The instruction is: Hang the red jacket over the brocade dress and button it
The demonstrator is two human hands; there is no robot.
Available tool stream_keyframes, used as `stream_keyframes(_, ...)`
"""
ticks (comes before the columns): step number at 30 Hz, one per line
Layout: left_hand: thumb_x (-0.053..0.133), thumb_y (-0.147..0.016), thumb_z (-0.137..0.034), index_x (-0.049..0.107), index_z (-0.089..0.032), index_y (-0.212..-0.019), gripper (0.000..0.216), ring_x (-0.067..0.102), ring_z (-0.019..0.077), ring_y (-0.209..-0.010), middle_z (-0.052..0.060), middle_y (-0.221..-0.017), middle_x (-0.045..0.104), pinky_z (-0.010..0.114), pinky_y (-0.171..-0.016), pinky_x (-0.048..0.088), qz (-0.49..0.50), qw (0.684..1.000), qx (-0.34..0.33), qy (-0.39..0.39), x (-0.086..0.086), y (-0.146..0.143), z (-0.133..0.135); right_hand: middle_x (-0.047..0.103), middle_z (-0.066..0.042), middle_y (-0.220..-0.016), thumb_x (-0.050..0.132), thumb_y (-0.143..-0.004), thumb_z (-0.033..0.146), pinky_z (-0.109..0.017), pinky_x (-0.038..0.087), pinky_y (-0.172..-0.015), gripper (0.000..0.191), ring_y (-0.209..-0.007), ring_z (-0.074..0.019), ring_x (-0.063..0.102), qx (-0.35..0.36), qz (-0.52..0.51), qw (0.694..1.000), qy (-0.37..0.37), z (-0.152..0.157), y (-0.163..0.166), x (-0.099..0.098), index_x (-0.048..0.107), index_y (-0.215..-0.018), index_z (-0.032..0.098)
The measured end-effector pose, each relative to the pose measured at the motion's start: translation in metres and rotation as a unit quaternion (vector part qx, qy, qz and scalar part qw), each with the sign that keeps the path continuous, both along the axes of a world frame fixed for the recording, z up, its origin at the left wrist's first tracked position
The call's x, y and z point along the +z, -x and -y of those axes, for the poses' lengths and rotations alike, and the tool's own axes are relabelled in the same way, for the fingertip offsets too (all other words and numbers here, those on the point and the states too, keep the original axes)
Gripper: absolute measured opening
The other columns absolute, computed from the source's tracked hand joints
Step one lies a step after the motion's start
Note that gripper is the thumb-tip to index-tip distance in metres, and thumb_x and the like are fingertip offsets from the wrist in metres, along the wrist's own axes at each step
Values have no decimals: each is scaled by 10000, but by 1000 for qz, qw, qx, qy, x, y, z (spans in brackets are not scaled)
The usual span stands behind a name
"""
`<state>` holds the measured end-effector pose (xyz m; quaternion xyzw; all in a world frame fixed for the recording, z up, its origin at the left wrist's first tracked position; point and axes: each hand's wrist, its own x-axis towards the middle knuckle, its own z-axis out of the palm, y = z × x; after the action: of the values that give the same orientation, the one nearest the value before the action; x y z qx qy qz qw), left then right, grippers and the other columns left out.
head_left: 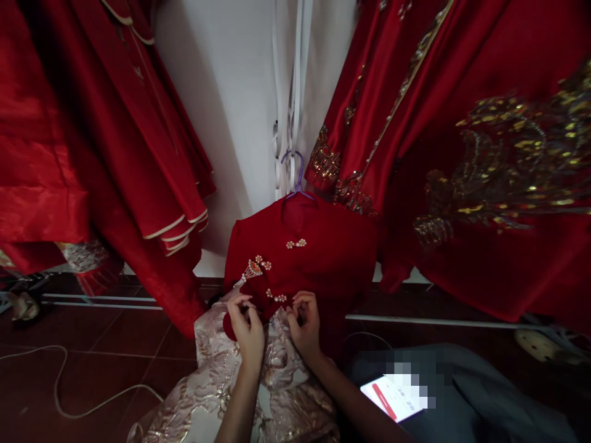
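A red jacket hangs in the middle on a purple hanger. Beaded flower clasps and a fan-shaped beaded ornament decorate its front. Below it spreads a pale brocade garment with a raised gold pattern. My left hand is closed in a pinch at the jacket's lower front, over the brocade. Opposite it, my right hand also pinches, its fingertips near the top of the brocade, just below a lower clasp. What lies between the fingertips of either hand is too small to make out.
More red garments hang at the left, and gold-sequined red ones at the right. White straps hang down the wall. A lit phone rests on dark grey cloth. A white cable crosses the tiled floor.
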<state>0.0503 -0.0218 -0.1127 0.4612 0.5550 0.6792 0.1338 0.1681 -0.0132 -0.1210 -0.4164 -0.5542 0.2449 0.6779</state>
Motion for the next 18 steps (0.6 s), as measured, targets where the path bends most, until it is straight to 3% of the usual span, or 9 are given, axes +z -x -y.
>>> stream_keyframes(6, 503, -772, -133, 578, -195, -909, 168, 534, 160, -880, 37, -912, 553, 293, -808, 435, -155, 982, -101, 38, 9, -6, 2, 473, -6, -800, 501, -762, 136, -245, 415, -615, 79, -698, -121, 486, -12, 3, 1000, 23, 1, -1, -1, 455, -784, 196)
stream_keyframes(12, 576, -773, -227, 590, -202, -953, 183, 547, 174, -902, 44, -924, 575, 314, -827, 444, -190, 976, -100, 43, 9, -9, 2, 547, -31, -843, 505, -773, 176, -245, 465, -614, 97, -769, -144, 545, 9, -6, 997, 76, -5, -2, -6, 500, -868, 195)
stream_keyframes(18, 586, -783, -278, 611, -204, -925, 162, 561, 177, -903, 47, -914, 592, 322, -832, 450, -192, 974, -108, 48, 5, -7, 0, 551, -29, -877, 538, -736, 154, -265, 504, -664, 171, -800, -143, 562, 14, -23, 996, 80, -6, -1, -5, 504, -897, 200)
